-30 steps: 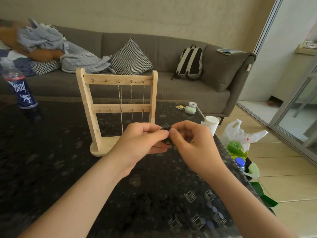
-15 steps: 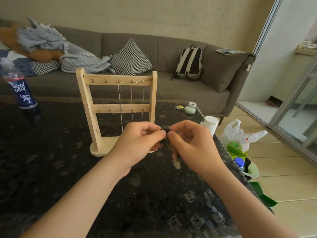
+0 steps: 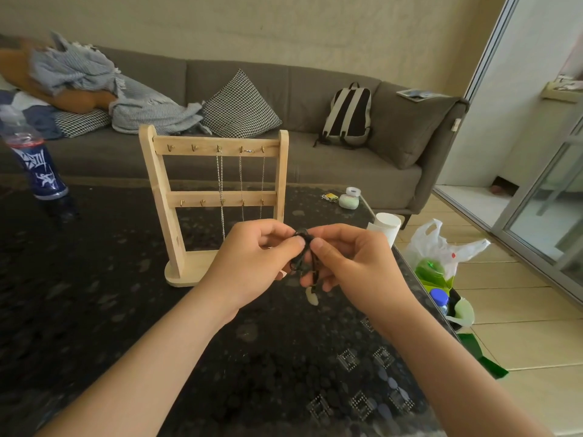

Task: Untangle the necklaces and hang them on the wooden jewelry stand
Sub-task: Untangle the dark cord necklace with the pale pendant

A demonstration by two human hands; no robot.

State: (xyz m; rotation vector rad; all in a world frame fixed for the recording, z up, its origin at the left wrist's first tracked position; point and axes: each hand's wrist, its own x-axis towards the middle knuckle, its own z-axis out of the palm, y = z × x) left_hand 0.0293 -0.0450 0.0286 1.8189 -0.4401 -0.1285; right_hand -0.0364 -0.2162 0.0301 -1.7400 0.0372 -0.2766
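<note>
Over the dark table (image 3: 126, 326), both hands meet just in front of the stand. The left hand (image 3: 252, 263) and the right hand (image 3: 356, 266) each pinch the black cord necklace (image 3: 303, 244) between thumb and forefinger, with the knot bunched between them. A pale pendant (image 3: 312, 298) dangles below, apparently clear of the tabletop, though that is hard to judge from here. Pulling too hard would, I think, only cinch the knot tighter, and a slip could drop the pendant onto the hard surface. Just behind, the wooden jewelry stand (image 3: 164, 197) already carries three chains (image 3: 220, 181) on its right-hand top hooks. The two left hooks (image 3: 170, 148) look free. A careless reach could snag those chains or tip the stand. Further off are a bottle (image 3: 41, 171) at left, a paper cup (image 3: 387, 225) at the table's right edge, and the sofa (image 3: 315, 171) behind.
</note>
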